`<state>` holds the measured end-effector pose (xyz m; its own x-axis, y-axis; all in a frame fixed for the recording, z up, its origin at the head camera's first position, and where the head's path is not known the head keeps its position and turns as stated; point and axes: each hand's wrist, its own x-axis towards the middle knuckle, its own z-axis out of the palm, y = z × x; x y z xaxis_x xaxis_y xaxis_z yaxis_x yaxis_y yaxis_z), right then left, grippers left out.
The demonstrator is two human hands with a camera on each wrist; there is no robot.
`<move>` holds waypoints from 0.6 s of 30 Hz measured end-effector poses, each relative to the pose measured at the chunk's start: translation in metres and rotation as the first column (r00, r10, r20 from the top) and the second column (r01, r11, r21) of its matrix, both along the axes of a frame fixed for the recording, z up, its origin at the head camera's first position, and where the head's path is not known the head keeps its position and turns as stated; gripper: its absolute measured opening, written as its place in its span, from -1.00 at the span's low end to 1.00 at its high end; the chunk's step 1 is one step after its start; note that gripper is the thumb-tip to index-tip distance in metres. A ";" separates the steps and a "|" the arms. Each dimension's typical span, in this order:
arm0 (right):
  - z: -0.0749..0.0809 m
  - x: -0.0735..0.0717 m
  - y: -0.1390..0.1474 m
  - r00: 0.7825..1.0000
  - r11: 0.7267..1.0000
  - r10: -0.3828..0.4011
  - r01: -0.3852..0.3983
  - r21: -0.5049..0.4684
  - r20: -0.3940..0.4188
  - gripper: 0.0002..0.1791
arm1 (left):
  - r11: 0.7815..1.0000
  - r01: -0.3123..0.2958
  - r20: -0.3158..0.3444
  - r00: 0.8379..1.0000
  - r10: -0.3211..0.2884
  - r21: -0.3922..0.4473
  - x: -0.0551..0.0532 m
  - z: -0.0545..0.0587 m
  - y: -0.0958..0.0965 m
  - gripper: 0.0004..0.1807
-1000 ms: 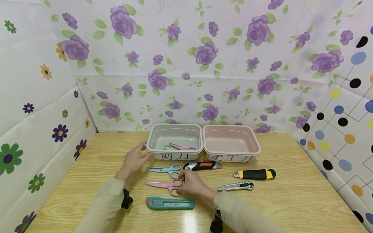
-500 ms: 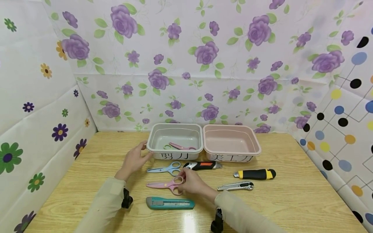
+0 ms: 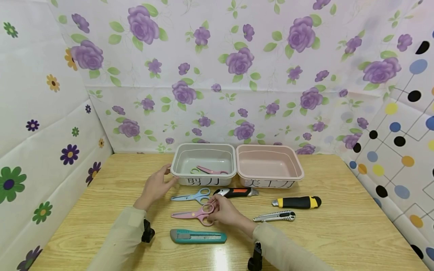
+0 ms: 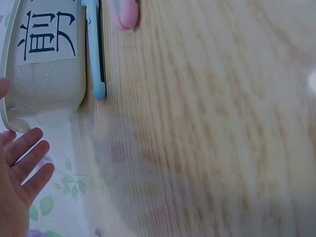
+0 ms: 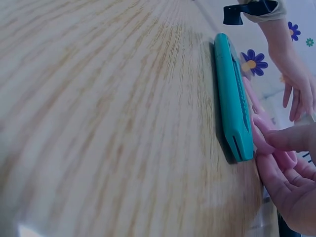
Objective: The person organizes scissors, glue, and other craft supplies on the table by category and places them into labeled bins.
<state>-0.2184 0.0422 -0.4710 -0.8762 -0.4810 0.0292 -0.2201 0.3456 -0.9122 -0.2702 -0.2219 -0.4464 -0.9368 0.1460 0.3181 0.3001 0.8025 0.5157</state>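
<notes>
One hand, the left hand, has loose, wide fingers at the left end of the grey box, maybe to keep it still. The pink scissors are between the far blue scissors and the near teal knife. The right hand pinches their loops, likely because loops are easy to grab.

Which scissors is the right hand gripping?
The pink scissors on the table, between the blue scissors and the teal utility knife: the right hand pinches its handle. The other pink pair lies in the grey bin.
</notes>
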 end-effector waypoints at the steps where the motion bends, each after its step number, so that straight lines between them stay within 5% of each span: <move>1: 0.000 0.000 0.000 1.000 1.000 0.000 0.000 -0.011 0.009 -0.55 | 1.000 -0.001 -0.001 1.000 0.001 -0.002 0.000 0.000 0.000 -0.34; 10: 0.020 0.012 0.002 0.999 0.994 0.012 -0.007 -0.110 0.043 -0.63 | 1.000 0.002 -0.003 1.000 -0.002 -0.009 0.000 0.000 0.000 -0.34; 18: 0.001 0.002 0.004 0.990 0.981 -0.026 0.052 -0.185 0.140 -0.62 | 1.000 -0.005 0.013 1.000 0.006 -0.002 0.000 0.000 0.000 -0.32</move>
<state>-0.2165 0.0465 -0.4701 -0.8964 -0.4433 -0.0049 -0.0791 0.1708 -0.9821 -0.2704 -0.2216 -0.4466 -0.9417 0.1415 0.3052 0.2888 0.8053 0.5177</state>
